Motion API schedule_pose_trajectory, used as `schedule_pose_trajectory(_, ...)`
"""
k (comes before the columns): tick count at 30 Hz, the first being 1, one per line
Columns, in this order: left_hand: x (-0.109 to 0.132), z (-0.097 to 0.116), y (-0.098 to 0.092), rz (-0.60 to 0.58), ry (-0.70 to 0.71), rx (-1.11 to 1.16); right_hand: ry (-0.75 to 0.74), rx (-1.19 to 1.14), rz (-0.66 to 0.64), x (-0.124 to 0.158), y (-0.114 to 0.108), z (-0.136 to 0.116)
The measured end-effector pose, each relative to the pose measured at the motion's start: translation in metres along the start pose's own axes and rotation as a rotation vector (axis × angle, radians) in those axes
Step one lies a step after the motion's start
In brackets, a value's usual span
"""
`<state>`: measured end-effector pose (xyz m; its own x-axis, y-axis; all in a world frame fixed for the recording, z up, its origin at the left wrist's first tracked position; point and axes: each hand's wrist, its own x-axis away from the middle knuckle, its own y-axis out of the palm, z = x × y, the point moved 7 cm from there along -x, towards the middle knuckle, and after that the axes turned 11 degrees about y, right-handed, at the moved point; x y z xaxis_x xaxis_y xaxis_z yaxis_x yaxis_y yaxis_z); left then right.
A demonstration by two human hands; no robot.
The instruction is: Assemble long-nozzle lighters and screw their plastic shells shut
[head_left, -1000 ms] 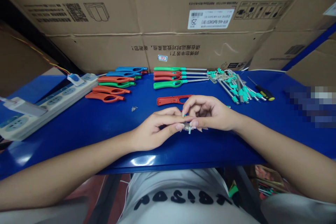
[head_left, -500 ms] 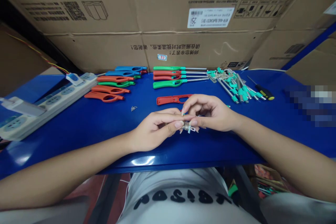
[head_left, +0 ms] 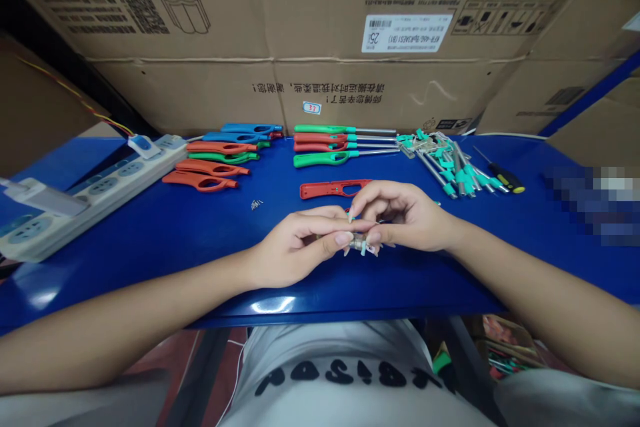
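Note:
Between my hands, over the front middle of the blue table, is a small translucent lighter fuel tank [head_left: 357, 240] with a pale teal piece at its end. My left hand [head_left: 297, 248] is closed on its left part, thumb on top. My right hand [head_left: 407, 217] pinches at its right end with thumb and fingers; the fingers hide most of the tank. Just behind them lies an open red lighter shell half [head_left: 330, 189], its right end covered by my right hand. Whether the fingers touch the shell, I cannot tell.
Coloured lighter handles [head_left: 210, 167] lie at back left beside a power strip [head_left: 100, 193]. Small screws [head_left: 256, 204] sit nearby. Assembled long lighters [head_left: 325, 159], a pile of metal tubes with teal parts [head_left: 455, 167] and a screwdriver [head_left: 505, 177] lie behind. A cardboard box [head_left: 320, 27] forms the back wall.
Both hands keep their grip on the fuel tank. The right thumb and fingers have shifted slightly at its end. The whole view has moved a little.

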<state>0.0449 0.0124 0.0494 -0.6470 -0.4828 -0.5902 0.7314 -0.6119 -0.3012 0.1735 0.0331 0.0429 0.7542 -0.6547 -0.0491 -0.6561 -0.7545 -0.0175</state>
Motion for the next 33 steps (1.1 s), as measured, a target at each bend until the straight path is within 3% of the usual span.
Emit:
schedule_pose_trajectory(14,0.001,0.000,0.000,0.007,-0.009,0.027,-0.032,0.028,0.028,0.000,-0.002,-0.001)
schedule_pose_trajectory(25,0.000,-0.001,-0.003,0.098,-0.035,-0.032,-0.037,0.122,0.093,0.002,-0.003,-0.004)
schedule_pose_trajectory(29,-0.002,-0.002,-0.015,0.185,-0.027,-0.193,-0.022,0.195,0.197,0.001,-0.014,-0.005)
schedule_pose_trajectory(33,0.002,-0.014,-0.030,0.297,-0.142,-0.319,0.004,0.287,0.384,-0.001,-0.034,-0.003)
